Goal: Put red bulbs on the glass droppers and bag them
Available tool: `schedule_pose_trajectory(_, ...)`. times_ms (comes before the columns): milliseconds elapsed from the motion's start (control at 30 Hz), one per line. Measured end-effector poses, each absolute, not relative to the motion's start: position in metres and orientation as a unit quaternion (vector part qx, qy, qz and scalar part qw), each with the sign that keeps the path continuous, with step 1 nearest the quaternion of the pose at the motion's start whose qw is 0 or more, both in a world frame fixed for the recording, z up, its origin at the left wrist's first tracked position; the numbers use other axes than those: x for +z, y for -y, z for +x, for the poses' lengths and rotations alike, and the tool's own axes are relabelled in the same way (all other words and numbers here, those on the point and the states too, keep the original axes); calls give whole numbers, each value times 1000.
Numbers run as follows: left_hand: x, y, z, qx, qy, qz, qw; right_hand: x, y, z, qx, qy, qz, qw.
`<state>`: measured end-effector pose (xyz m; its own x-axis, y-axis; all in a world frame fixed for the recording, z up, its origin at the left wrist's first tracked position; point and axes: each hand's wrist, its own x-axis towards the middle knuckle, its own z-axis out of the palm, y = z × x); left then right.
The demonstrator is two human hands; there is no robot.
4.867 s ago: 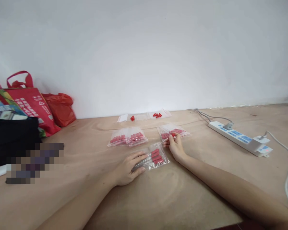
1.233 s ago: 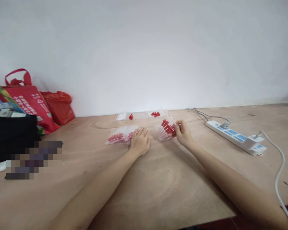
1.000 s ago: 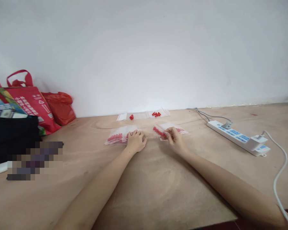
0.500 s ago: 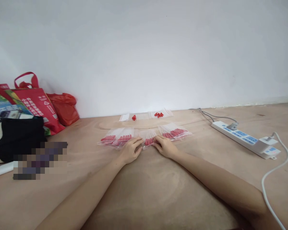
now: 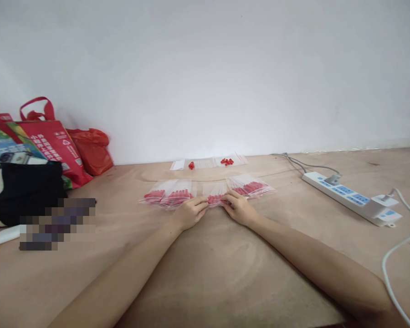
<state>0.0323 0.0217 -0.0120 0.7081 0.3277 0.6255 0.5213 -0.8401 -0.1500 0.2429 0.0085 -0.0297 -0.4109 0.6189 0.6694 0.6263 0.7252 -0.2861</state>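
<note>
Between my hands lies a clear plastic bag (image 5: pixel 214 189) of red pieces, flat on the table. My left hand (image 5: pixel 190 213) has its fingers closed at the bag's lower left corner. At the lower right corner my right hand (image 5: pixel 238 208) pinches the same bag's edge. Further bags with red pieces lie on both sides, a left pair (image 5: pixel 169 193) and a right group (image 5: pixel 248 186). Behind them, near the wall, are more clear bags (image 5: pixel 205 164) with small red pieces (image 5: pixel 227 161) on them.
A white power strip (image 5: pixel 348 196) with a white cable (image 5: pixel 392 253) lies at the right. Red shopping bags (image 5: pixel 53 146), a red plastic bag (image 5: pixel 93 150) and a black cloth bag (image 5: pixel 27 191) stand at the left. A wall (image 5: pixel 246 82) rises behind the table (image 5: pixel 205 273).
My left hand has moved slightly right and up, and its fingers have closed at the middle bag's corner. My right hand has shifted a little right. The view has moved slightly.
</note>
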Motion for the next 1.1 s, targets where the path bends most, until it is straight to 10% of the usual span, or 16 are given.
schedule_pose_trajectory(367, -7, -24, 29, -273, 226, -911, 209, -28, -15, 255, -256, 856, -340, 292)
schedule_pose_trajectory(1100, -7, -31, 23, -289, 218, -891, 273, -20, -13, 262, -257, 858, -324, 305)
